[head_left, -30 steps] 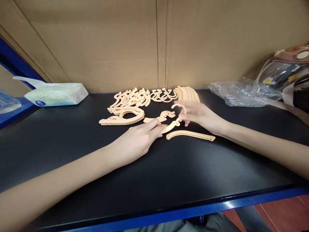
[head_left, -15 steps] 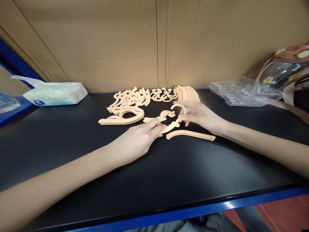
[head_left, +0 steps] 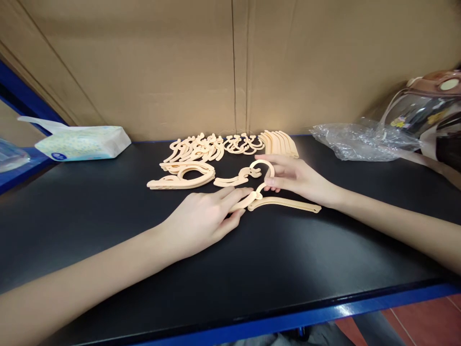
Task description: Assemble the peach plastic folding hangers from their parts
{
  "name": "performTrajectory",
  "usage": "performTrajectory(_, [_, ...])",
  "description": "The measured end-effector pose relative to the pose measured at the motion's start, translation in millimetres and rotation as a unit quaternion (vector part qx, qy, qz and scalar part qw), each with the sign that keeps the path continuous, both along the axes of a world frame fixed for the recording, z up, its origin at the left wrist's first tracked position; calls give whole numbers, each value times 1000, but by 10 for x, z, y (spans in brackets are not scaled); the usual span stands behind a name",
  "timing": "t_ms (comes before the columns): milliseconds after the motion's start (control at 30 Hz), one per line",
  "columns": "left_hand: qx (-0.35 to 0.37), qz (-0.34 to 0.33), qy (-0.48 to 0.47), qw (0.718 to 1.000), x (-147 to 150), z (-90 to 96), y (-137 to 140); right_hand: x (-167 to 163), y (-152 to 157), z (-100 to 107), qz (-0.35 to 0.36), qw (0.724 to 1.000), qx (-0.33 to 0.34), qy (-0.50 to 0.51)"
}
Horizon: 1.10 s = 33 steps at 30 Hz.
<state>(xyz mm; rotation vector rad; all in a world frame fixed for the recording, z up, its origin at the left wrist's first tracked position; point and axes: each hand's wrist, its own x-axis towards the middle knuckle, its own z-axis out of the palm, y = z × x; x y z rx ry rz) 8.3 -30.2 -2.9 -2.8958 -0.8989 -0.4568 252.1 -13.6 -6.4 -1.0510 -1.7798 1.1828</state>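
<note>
Between the fingers of my left hand (head_left: 203, 218) is a short curved cream hanger arm piece (head_left: 243, 203). My right hand (head_left: 302, 179) pinches the side of a cream hanger hook (head_left: 271, 166), whose lower end meets the arm piece; whether the two are locked together I cannot tell. A long hanger arm (head_left: 288, 203) lies on the table just below my right hand. Beyond the left fingers rests a small jointed hanger part (head_left: 232, 181) with a notched end. Folded hangers (head_left: 187, 182) are stacked to its left.
At the back of the black table (head_left: 273, 259) lie short hanger pieces (head_left: 198, 148), several hooks (head_left: 236, 144) and a row of long arms (head_left: 280, 143). A tissue pack (head_left: 86, 142) is at left; crumpled plastic (head_left: 356, 140) and a clear bottle (head_left: 418, 108) stand at right. Cardboard (head_left: 151, 67) closes the back.
Both hands have shifted slightly left and toward me with the hook and arm piece. My left fingers have spread further over the arm piece. The parts lying on the table have not moved.
</note>
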Motion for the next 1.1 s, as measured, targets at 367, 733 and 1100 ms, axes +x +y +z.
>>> performTrajectory(367, [-248,57,-89,963,-36,139,45,10,-58,-24,24,991,83,-105])
performTrajectory(733, [-436,43,-259,861,22,64,40,105,-107,70,98,888,295,-339])
performTrajectory(1100, [-565,47,-304,766,37,146,58,4,-183,59,59,824,383,-412])
